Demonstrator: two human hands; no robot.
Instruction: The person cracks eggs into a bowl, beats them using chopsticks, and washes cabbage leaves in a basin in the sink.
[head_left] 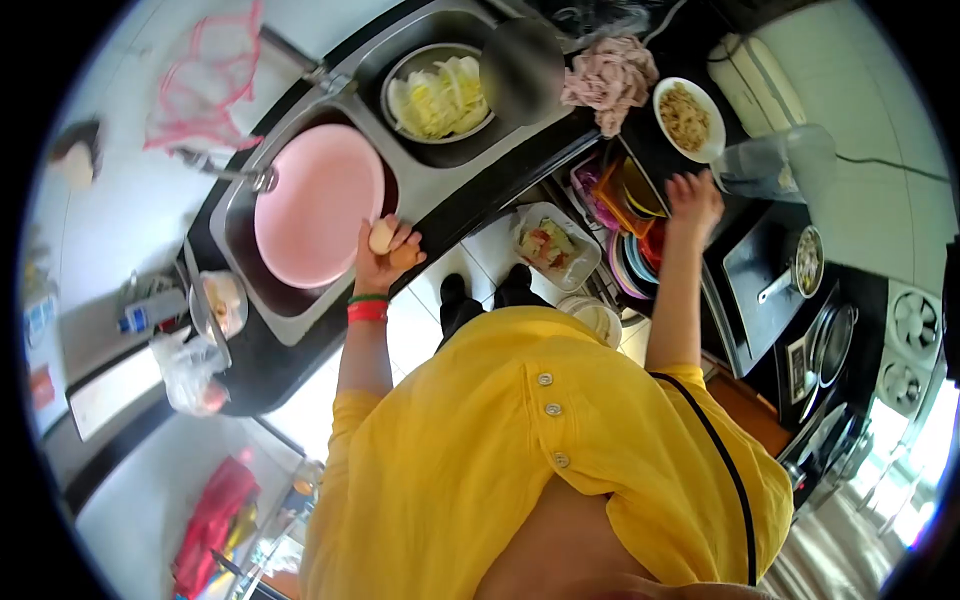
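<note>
Gripping 2 smooth, rounded eggs (381,237), 1 paler, 1 browner, your L hand (376,262) has fingers curled round them by the black bench's (480,183) front edge, beside the matte pink basin (320,205) in the metal sink (288,326). Your R hand (695,207) is open, fingers loosely bent, nr a white oval bowl (716,133) & clear container (765,165).

From here I see a plain yellow shirt (450,430) at six o'clock, pale buttons (553,410) on it. At nine, a red band (367,312) and a green band (368,298); at ten, tan eggs (404,256) and a solid pink basin (320,205). Near twelve, yellow-and-white shredded leaves (440,100); at one, a dusty-pink cloth (612,80); toward two, a white bowl (713,145).
</note>
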